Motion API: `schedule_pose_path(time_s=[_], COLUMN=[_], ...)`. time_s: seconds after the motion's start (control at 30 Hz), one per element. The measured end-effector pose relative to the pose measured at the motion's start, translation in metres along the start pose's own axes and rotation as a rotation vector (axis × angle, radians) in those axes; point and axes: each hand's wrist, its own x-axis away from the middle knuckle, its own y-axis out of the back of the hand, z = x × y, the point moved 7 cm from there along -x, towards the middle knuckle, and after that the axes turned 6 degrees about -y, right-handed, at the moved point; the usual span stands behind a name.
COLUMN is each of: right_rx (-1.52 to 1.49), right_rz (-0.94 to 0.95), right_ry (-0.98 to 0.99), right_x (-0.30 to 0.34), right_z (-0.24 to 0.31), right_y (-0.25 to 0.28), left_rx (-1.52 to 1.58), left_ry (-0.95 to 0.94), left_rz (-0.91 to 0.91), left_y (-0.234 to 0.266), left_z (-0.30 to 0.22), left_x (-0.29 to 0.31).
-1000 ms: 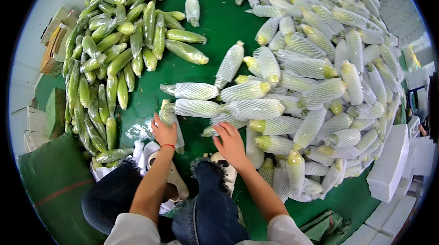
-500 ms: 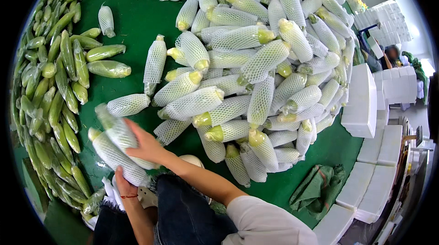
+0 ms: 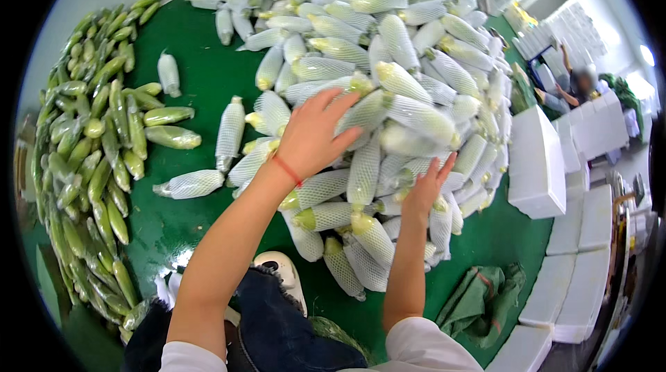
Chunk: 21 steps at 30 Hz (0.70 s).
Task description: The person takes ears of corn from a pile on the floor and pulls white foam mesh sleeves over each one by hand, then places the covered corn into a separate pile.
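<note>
I am stretching both bare arms over the big heap of vegetables in white foam nets (image 3: 333, 216), which is spreading from near my feet to the far end of the green floor (image 3: 191, 230). My left hand (image 3: 313, 129), with a red band (image 3: 286, 169) circling its wrist, is hovering at the middle of the heap, palm down, fingers spreading wide. A pale-green vegetable end (image 3: 365, 112) is showing between its thumb and fingers, though I cannot tell whether I am touching it. My right hand (image 3: 424, 191) is reaching in lower and farther right, its fingers pointing up and standing apart, just below a blurred netted vegetable (image 3: 416, 139) that is lying on top of the heap. Neither hand is closing around anything that I can see.

To the left, three netted vegetables are lying a little out from the heap: an upright one (image 3: 230, 132), one on its side (image 3: 191, 184) and one well apart (image 3: 168, 75). Beyond them, a long pile of green vegetables in clear film (image 3: 83, 171) is running down the left side. A white shoe (image 3: 283, 269) is showing below my left forearm. To the right, a crumpled green cloth (image 3: 482, 302) is lying near white boxes (image 3: 535, 164).
</note>
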Motion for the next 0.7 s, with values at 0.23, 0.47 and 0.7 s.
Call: schedule_pose_path(time_s=[0.23,0.47,0.7], right_rx=[0.352,0.445,0.170], right_rz=[0.239,0.960,1.273], right_ry=[0.220,0.316,-0.140], right_x=[0.062,0.247,0.358], right_z=[-0.041,-0.096,-0.142], right_y=[-0.045,-0.156,-0.171], left_rx=[-0.263,-0.777,-0.566], left_ry=[0.838,0.668,0.597], left_rz=[-0.101,0.284,0.796], left_y=[0.070,0.078,0.070], left_z=[0.141,0.190,0.279], left_x=[0.344,0.364,0.301])
